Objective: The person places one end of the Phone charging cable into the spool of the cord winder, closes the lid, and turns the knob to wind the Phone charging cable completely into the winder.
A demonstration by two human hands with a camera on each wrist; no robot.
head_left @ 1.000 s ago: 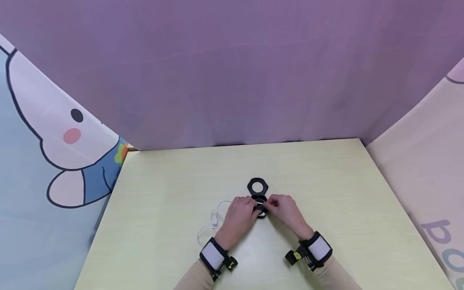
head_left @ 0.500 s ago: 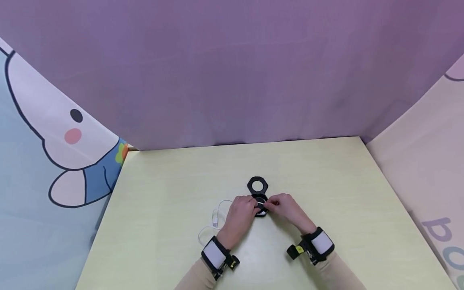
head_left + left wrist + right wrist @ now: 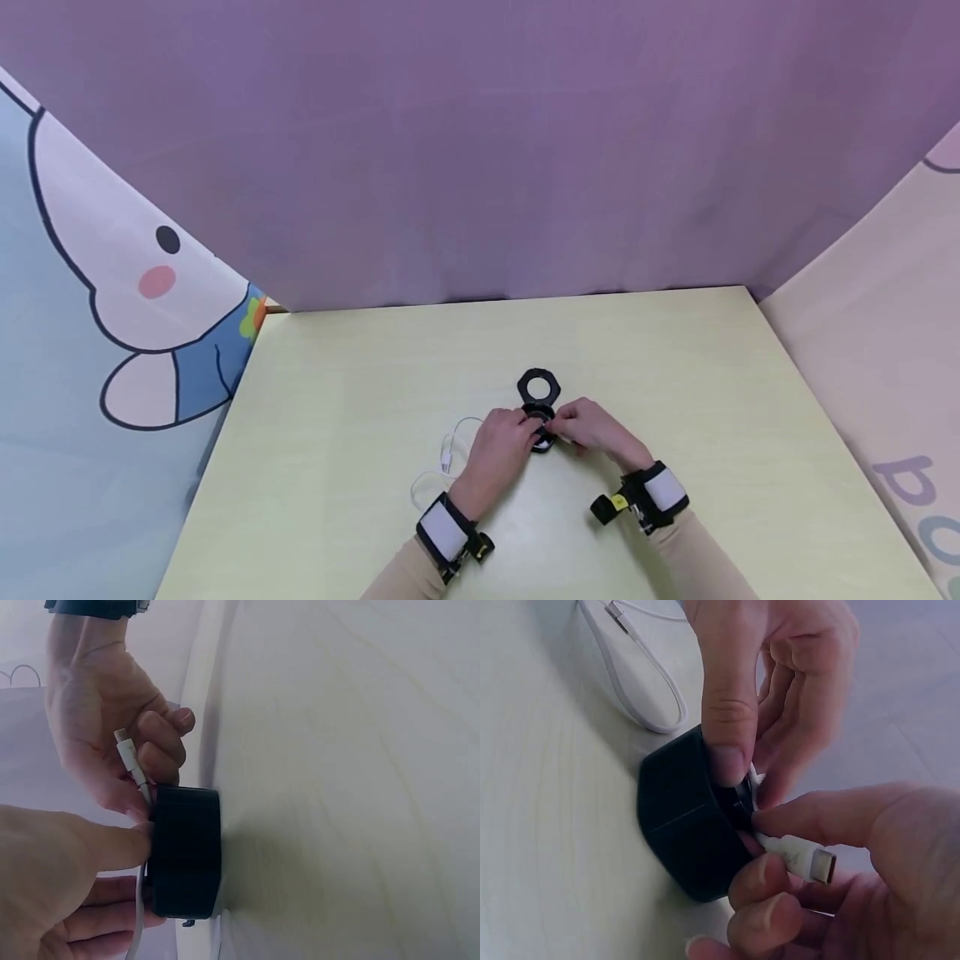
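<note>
A black hexagonal case (image 3: 542, 444) stands on the table in front of me, its lid (image 3: 552, 387) with a round hole swung back on the far side. My left hand (image 3: 497, 457) is at the case from the left, thumb and fingers at its open top, pinching a white charging cable (image 3: 140, 900) there. From the right, my right hand (image 3: 597, 428) pinches the same cable just behind its USB-C plug (image 3: 810, 861), which sticks out past the fingers. In the right wrist view, the left thumb lies over the case rim. The fingers partly hide the case's inside.
A loop of the cable with its USB-A plug (image 3: 446, 460) lies on the table (image 3: 375, 375) left of the left hand. A purple curtain (image 3: 480, 167) hangs behind the table's far edge, with printed cloths at both sides.
Both hands stay at the case, which has shifted slightly to the right with its lid. The right hand's fingers have turned a little at the case's right rim.
</note>
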